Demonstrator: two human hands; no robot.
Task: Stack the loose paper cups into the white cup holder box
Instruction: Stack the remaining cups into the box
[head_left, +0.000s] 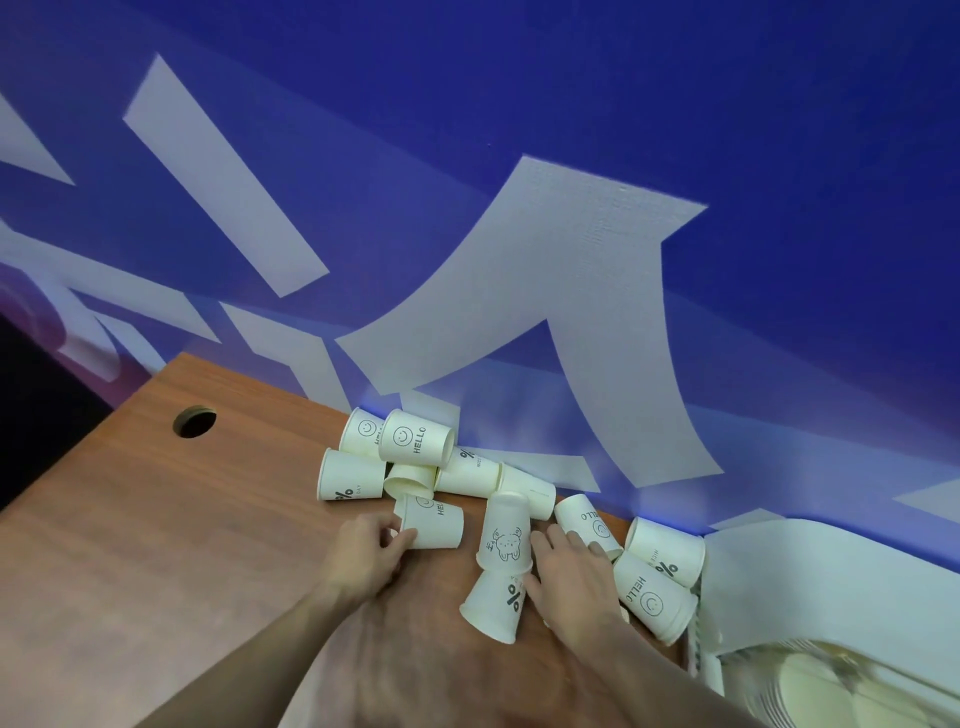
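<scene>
Several loose white paper cups lie scattered on the wooden table (171, 545) against the blue wall. My left hand (366, 553) pinches the rim of a "HELLO" cup (434, 522) lying on its side. My right hand (569, 574) lies with straight fingers between a stack of two upside-down cups, the cartoon cup (506, 535) on the "%" cup (493, 605), and a tipped cup (587, 522) that its fingertips touch. The white cup holder box (810, 587) stands at the right, with stacked cup rims (810, 686) showing inside it.
A heap of cups (410, 457) sits at the back by the wall. Two more cups (657, 584) lean against the box. A round cable hole (195, 422) opens in the table at the far left. The table's left edge drops to a dark floor.
</scene>
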